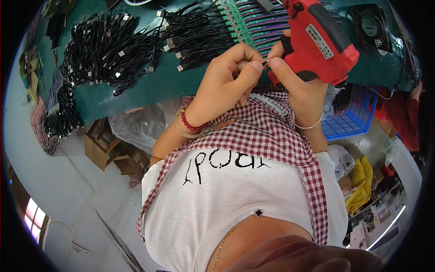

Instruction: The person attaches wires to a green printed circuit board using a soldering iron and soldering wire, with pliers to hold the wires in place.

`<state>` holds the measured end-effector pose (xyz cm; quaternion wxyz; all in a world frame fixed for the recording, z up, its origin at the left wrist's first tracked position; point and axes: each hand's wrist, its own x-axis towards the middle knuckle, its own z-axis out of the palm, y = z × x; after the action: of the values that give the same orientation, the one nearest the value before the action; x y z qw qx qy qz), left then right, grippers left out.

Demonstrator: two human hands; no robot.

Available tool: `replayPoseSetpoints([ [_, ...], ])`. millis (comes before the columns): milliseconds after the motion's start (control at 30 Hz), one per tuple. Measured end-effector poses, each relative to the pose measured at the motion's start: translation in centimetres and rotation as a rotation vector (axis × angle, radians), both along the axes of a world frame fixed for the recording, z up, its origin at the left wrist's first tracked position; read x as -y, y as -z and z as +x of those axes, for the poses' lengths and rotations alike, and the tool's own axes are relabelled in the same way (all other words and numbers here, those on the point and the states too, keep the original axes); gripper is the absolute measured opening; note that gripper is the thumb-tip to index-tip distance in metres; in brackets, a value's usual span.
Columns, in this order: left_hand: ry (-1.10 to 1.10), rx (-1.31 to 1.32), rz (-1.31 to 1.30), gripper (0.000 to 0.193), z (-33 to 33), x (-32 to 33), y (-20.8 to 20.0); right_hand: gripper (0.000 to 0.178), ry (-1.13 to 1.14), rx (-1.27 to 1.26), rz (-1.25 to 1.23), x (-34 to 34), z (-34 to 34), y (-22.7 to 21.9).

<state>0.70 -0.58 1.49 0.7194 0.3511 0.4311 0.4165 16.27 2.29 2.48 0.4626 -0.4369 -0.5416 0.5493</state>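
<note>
My left hand (231,77) is closed, thumb and forefinger pinching a thin dark wire end (266,62). Close against it, my right hand (299,86) is curled, its thumb and forefinger meeting at the same wire end. A red and black soldering gun (319,43) rests at my right hand and covers much of its fingers; the grip itself is partly hidden. Beyond my hands, on the green table (113,96), lies a row of green circuit strips (233,20) with coloured wires (267,27). Black cables with USB plugs (195,47) lie left of them.
A big heap of black cables (104,54) covers the table's left. Bundled cables (59,109) hang at its left edge. A black fan (371,28) stands at the right. Below are cardboard boxes (102,145), a clear plastic bag (136,129) and a blue crate (349,120).
</note>
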Motion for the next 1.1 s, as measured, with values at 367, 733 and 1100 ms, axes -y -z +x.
replayPoseSetpoints([
  [367,-0.027,-0.16,0.293,0.01,0.0,-0.1,0.5,0.008,0.006,0.075,-0.029,0.7,0.3,-0.4],
  [733,-0.142,-0.864,0.777,0.014,0.3,-0.4,0.7,0.009,0.0,0.002,-0.133,0.1,0.6,0.8],
  [1100,-0.19,-0.974,0.942,0.016,0.1,-0.8,0.0,0.012,-0.004,0.128,-0.079,1.0,0.4,0.8],
])
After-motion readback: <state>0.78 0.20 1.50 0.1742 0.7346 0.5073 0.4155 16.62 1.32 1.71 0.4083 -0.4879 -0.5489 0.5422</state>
